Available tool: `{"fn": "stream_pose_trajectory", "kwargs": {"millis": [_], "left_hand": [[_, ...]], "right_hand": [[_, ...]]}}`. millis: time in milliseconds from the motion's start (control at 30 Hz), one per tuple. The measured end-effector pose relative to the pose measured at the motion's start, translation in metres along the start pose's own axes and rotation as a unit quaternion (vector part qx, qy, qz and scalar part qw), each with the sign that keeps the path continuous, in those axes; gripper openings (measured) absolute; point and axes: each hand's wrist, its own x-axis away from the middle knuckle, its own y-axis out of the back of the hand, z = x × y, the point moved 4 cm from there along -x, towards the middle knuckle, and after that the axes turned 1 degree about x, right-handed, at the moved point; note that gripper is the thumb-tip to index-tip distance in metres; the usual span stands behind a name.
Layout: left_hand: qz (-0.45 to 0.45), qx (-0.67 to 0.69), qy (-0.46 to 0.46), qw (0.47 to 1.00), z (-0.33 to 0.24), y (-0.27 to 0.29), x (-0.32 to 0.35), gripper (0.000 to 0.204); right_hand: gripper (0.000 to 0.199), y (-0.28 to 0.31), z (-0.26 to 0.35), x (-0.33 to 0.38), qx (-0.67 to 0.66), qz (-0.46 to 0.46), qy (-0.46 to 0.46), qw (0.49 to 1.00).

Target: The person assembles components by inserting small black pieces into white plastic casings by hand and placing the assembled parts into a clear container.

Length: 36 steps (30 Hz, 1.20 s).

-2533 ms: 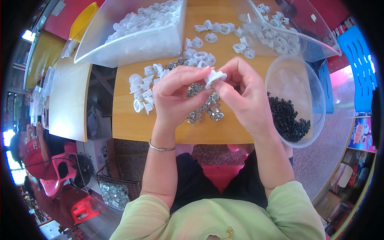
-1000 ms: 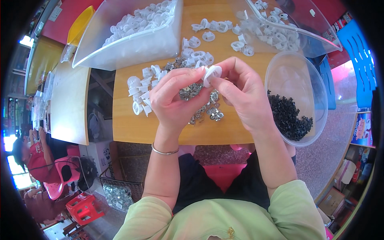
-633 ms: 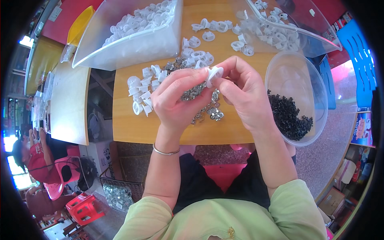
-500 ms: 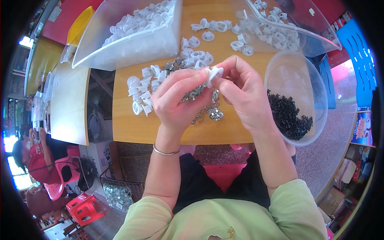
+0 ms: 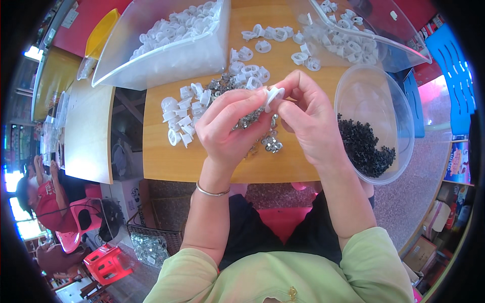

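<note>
Pinching one small white plastic part with a round, ring-like flange (image 5: pixel 274 99) in mid-air over the yellow-brown wooden bench (image 5: pixel 192 164), between the left hand (image 5: pixel 221 123) and the right hand (image 5: pixel 311 121). Gripping it from the left with fingers drawn in, thumb lower and partly masked. Meeting the flange from the right with index finger and thumb bent close together, leaving hardly any gap beyond the part itself. Impossible to tell, behind those tips, about any smaller piece pinched along with it.

Judging by the two-handed hold, probably busy with close fitting or adjusting of this single part, rather than with picking up or setting down. Likely calling next for a steady left grip against twisting, with short, careful pressure from the right fingertips at the flange, and for no letting go before a firm seating. Risking, perhaps, a slip off the rim and a drop into the loose heap of small silver metal pieces (image 5: pixel 273 145) below, partly hidden by the hands.

Note, to the left on the bench, a cluster of similar loose white plastic parts (image 5: pixel 185 121); further back, a large clear plastic bin (image 5: pixel 172 65) heaped with more; to the right, a round clear plastic tub (image 5: pixel 376 96) with small black pieces (image 5: pixel 366 151) inside.
</note>
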Motion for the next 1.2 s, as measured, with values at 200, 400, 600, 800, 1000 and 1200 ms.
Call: {"fn": "stream_pose_trajectory", "kwargs": {"millis": [200, 400, 600, 800, 1000, 1200], "left_hand": [[-0.024, 0.059, 0.088, 0.994, 0.007, 0.002, 0.000, 0.032], [-0.014, 0.178, 0.177, 0.968, 0.011, 0.000, 0.002, 0.033], [-0.004, 0.242, 0.232, 0.942, 0.009, -0.002, 0.001, 0.031], [-0.009, 0.215, 0.264, 0.940, 0.011, -0.001, 0.003, 0.026], [-0.018, 0.226, 0.346, 0.911, 0.013, -0.002, 0.006, 0.019], [-0.017, 0.270, 0.402, 0.875, 0.018, -0.002, 0.009, 0.014]], "right_hand": [[0.012, 0.002, 0.002, -0.002, 0.023, 0.034, 0.009, 0.999], [0.015, 0.003, 0.004, -0.003, 0.092, 0.038, 0.052, 0.994], [0.010, 0.004, 0.004, -0.005, 0.111, 0.013, 0.094, 0.989], [0.012, 0.007, 0.004, -0.006, 0.194, -0.013, 0.136, 0.971], [0.016, 0.006, 0.004, -0.004, 0.260, -0.015, 0.128, 0.957], [0.017, 0.005, -0.002, -0.005, 0.262, -0.010, 0.131, 0.956]]}}
